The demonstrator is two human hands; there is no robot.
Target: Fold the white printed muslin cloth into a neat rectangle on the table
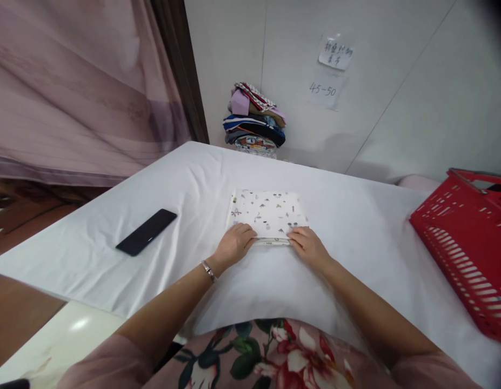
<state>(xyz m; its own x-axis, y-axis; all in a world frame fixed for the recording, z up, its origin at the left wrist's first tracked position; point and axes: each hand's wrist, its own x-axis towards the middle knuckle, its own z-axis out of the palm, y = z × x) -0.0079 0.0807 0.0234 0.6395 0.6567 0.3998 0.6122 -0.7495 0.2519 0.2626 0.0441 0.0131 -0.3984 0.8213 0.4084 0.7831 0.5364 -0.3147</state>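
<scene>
Two hands pinch the near edge of a folded cloth point(270, 208)

Nearest, a floral top point(274, 356) curves along the bench's point(347, 216) near side. The left hand point(235, 244), a metal bracelet point(209, 271) at its wrist, holds the cloth near its near-left corner; the right hand point(309, 246) grips near the near-right one, fingers closed. The cloth, white with small prints, lies flat between and beyond them, its layers showing along the near edge. Wrinkled white covering separates it from the smooth black phone point(147, 232) at left; a wider stretch reaches the slotted red basket point(469, 243) at right. Past the far edge rise a soft stack of fabrics point(255, 119) and a pale panelled wall point(299, 48).
</scene>
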